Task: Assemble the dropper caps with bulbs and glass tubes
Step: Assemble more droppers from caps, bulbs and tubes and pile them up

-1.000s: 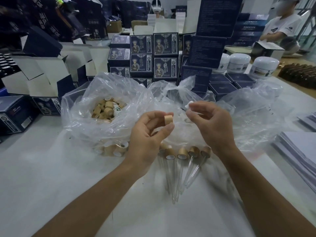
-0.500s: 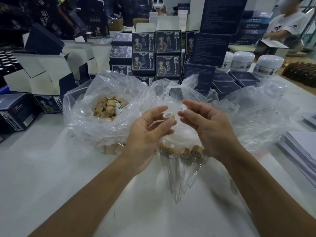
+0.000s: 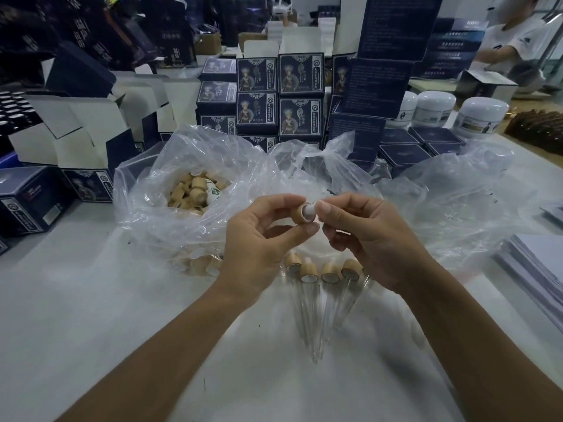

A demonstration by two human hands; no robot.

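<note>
My left hand (image 3: 259,239) pinches a tan wooden dropper cap (image 3: 300,214) between thumb and fingers, its opening turned toward the right. A white rubber bulb (image 3: 309,210) sits in that opening, and my right hand (image 3: 365,239) pinches the bulb's outer end with thumb and forefinger. Both hands hover above the white table (image 3: 91,315). Below them lie several finished droppers (image 3: 323,275), caps side by side and glass tubes pointing toward me.
A clear plastic bag (image 3: 158,220) at the left holds a heap of loose wooden caps (image 3: 195,190). Another crumpled bag (image 3: 457,202) spreads to the right. Dark printed boxes (image 3: 277,95) and white jars (image 3: 478,114) stand behind. A paper stack (image 3: 536,263) lies at the right edge.
The hands came together: the bulb that my right hand held apart from the cap now sits in the cap's opening, and the cap has turned its opening toward the right hand.
</note>
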